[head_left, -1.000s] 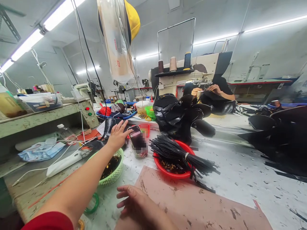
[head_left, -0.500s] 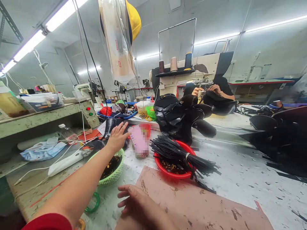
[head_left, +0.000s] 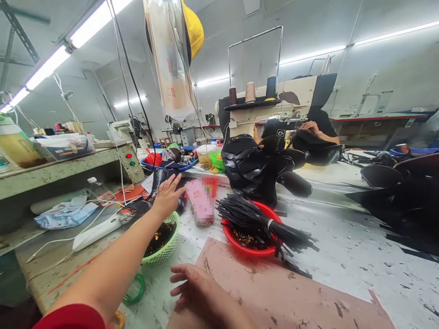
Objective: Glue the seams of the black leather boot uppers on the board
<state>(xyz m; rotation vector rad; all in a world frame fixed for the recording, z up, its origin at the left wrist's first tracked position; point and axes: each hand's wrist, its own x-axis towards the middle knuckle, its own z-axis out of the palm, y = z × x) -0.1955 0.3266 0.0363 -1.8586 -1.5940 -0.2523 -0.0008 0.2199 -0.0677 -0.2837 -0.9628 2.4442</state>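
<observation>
My left hand [head_left: 168,197] reaches over a pale green basket [head_left: 164,253] to a pink-screened phone [head_left: 199,203] that leans upright. Its fingers are spread, and one fingertip is at the phone's left edge; whether it touches cannot be told. Part of the screen is blurred out. Low in the view, my right hand [head_left: 197,288] hovers with loosely bent fingers apart, holding nothing, over the edge of a pinkish-brown sheet [head_left: 260,292]. Right of the phone, a red basket [head_left: 252,250] holds dark scraps, with a tied bundle of thin black strips [head_left: 264,224] lying across it.
Shiny black pieces [head_left: 248,167] are heaped behind the red basket, with more dark pieces [head_left: 404,196] at right. Across the table a person's hand [head_left: 310,127] works at a sewing machine [head_left: 298,96]. A white power strip [head_left: 98,232] and green-handled scissors [head_left: 135,292] lie left.
The phone's screen shows a different picture from the icons before. My hands have kept nearly the same pose, and the whole view has shifted slightly. One of the other person's hands has moved from the needle area.
</observation>
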